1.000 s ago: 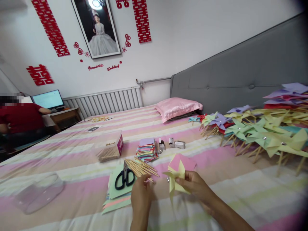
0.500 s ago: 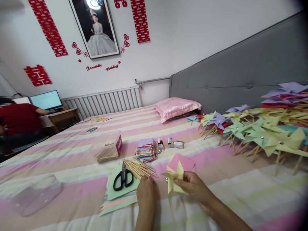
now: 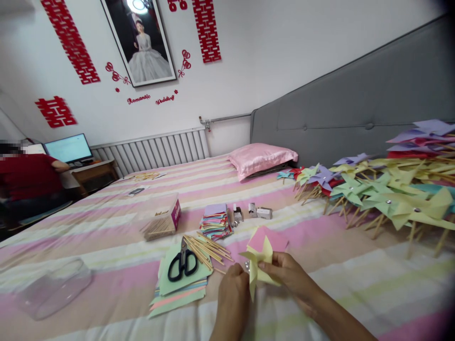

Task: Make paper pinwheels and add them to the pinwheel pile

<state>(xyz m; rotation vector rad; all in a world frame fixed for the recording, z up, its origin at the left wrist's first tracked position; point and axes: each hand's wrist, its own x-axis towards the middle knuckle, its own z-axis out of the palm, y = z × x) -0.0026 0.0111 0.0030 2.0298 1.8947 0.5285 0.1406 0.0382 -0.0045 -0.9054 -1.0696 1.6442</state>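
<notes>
My right hand (image 3: 286,274) pinches a pale yellow paper pinwheel (image 3: 261,265) between thumb and fingers. Close beside it, my left hand (image 3: 232,289) is closed on a thin wooden stick (image 3: 219,271), whose end pokes out to the left; the rest is hidden by the hand. Small shiny pins (image 3: 247,266) lie between the hands. Pink paper (image 3: 272,239) is behind the pinwheel. Left of my hands, a bundle of wooden sticks (image 3: 208,248) and black-handled scissors (image 3: 182,265) rest on green paper sheets (image 3: 167,289).
Behind are a stack of coloured paper squares (image 3: 215,221), small boxes (image 3: 263,213) and a clear box of sticks (image 3: 161,222). Finished pinwheels (image 3: 387,199) pile up at the right. A clear plastic lid (image 3: 53,289) lies left, a pink pillow (image 3: 261,158) farther back. A person in red (image 3: 30,177) sits by monitors.
My left hand has moved right, from the bundle of sticks to beside the pinwheel, with a stick. My right hand still holds the pinwheel in nearly the same place.
</notes>
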